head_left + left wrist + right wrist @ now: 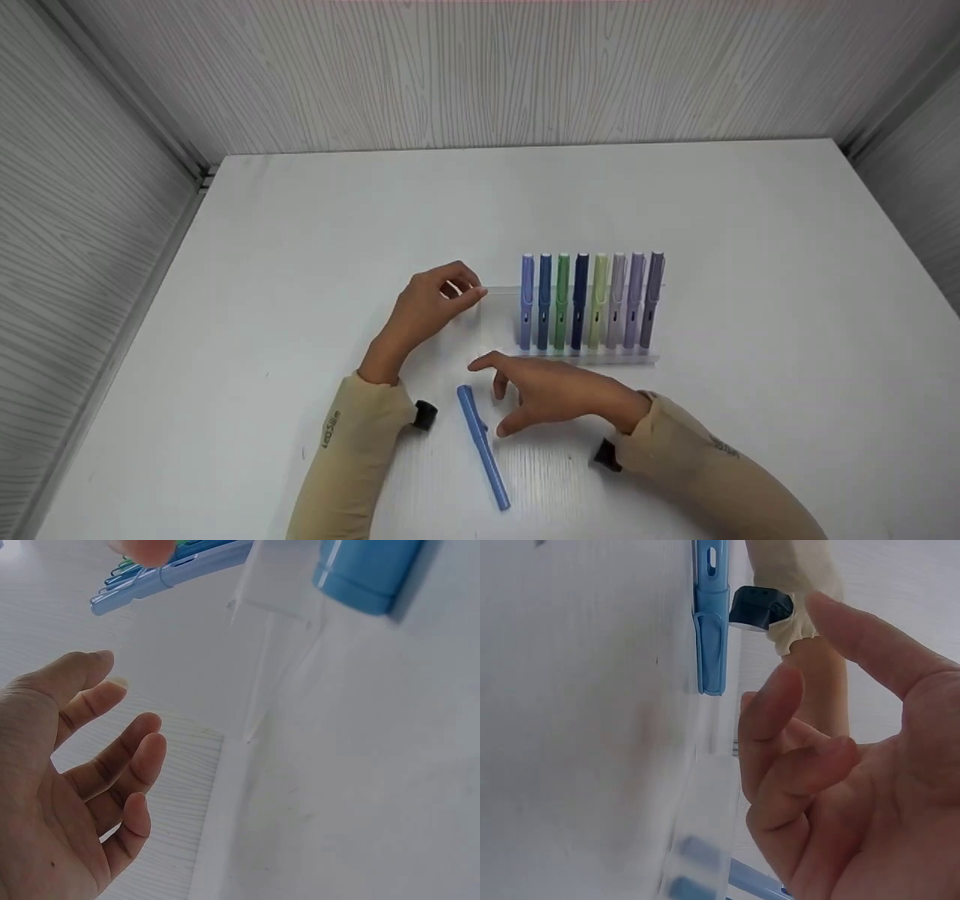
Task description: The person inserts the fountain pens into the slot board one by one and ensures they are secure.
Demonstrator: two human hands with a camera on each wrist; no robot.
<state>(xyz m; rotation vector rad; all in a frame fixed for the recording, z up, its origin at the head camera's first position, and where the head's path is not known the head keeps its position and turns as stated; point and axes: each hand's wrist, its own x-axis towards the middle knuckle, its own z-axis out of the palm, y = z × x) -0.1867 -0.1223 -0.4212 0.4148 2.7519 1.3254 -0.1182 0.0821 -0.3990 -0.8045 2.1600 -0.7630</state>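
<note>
A clear acrylic pen stand (499, 321) holds a row of several capped pens, among them a green pen (562, 292) and a dark navy pen (580, 300). My left hand (431, 300) pinches the stand's upper left corner between thumb and index finger; the other fingers curl loosely in the left wrist view. A blue pen (482, 448) with a clip lies on the table in front of the stand, its body slanting toward me. Just right of this pen, my right hand (559, 390) hovers with thumb and fingers spread, holding nothing. The pen's clip also shows in the right wrist view.
The white table (337, 217) runs back to a wood-grain panel (480, 75), with similar panels at both sides. The pens in the stand fill its middle and right part. A black wrist device (424, 415) sits at the left sleeve, another (607, 455) at the right.
</note>
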